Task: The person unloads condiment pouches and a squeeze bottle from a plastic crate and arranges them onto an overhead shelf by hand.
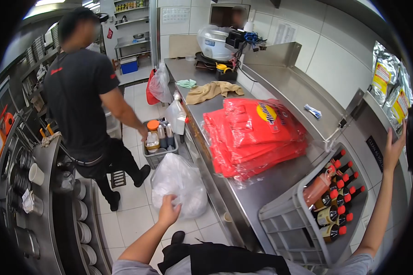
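As red pkgs [254, 137] top steel ctr [258, 201], L fingers [170, 199] at bag [179, 176], grip unclear, R fingers [390, 136] spread at shelf [376, 111].

A single wide-angle camera is looking out from the person's head, facing forward and steeply down, dark rounding closing in at the corners. It is facing along the stainless-steel counter [257, 201] from near its close end — the aisle-side edge is running away up the view. The black apron [225, 259] is filling the bottom middle, very near; the grey bottle crate [284, 224] at the counter's near end is sitting close, while wall shelves [132, 24] are standing far off.
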Demonstrator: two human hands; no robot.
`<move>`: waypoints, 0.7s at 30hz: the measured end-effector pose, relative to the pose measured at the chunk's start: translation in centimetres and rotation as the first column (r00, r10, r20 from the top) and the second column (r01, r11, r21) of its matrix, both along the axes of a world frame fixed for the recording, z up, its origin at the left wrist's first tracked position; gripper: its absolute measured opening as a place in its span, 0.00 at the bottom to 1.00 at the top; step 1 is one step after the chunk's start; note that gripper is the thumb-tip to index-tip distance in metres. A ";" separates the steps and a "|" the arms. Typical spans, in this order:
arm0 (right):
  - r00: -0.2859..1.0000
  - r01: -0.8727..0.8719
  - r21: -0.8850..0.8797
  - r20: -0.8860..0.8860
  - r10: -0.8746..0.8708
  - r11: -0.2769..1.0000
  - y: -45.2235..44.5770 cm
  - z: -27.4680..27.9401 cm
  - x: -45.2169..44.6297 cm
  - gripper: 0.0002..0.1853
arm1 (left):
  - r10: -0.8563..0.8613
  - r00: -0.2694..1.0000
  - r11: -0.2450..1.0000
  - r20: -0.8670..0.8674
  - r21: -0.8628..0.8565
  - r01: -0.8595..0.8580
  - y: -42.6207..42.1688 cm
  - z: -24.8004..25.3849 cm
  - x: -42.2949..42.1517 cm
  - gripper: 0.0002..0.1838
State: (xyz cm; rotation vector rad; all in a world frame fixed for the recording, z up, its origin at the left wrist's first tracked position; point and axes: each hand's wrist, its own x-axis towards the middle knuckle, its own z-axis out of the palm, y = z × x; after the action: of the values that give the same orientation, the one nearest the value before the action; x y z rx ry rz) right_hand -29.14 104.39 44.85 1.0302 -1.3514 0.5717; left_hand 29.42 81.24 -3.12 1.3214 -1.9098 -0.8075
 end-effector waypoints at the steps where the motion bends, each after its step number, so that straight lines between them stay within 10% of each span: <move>1: 0.999 0.009 0.065 -0.038 -0.006 0.998 -0.5 -1.0 3.6 0.28 | 0.068 0.997 0.992 0.037 0.101 -0.072 -0.3 -2.2 2.8 0.21; 5: 0.990 0.128 0.361 0.003 -0.138 0.924 -0.8 -5.6 14.1 0.28 | 0.117 0.985 0.957 0.130 0.250 -0.146 -4.1 -9.3 9.5 0.21; 7: 0.946 -0.041 0.369 0.315 -0.083 0.929 -1.6 -8.7 19.4 0.26 | 0.074 0.979 0.988 0.189 0.121 -0.099 -7.1 -13.1 11.4 0.21; 12: 0.856 -0.219 0.383 0.516 -0.011 0.897 -4.9 -17.0 28.9 0.27 | -0.094 0.995 0.935 -0.045 0.340 0.104 -16.3 -6.1 10.0 0.27; 15: 0.591 -0.456 0.295 0.805 0.038 0.840 -7.7 -25.1 31.8 0.30 | -0.236 0.946 0.890 -0.223 0.341 0.303 -21.0 2.0 7.1 0.35; 21: 0.746 -0.272 0.667 0.602 -0.285 0.694 -10.4 -28.1 31.2 0.35 | -0.324 0.907 0.874 -0.270 0.281 0.396 -24.3 3.0 -1.4 0.35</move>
State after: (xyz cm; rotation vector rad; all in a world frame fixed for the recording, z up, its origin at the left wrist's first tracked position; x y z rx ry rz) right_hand 2.06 94.01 16.71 1.5386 -2.3652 0.3990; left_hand 28.03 56.98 -0.12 1.0108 -1.9279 -1.4562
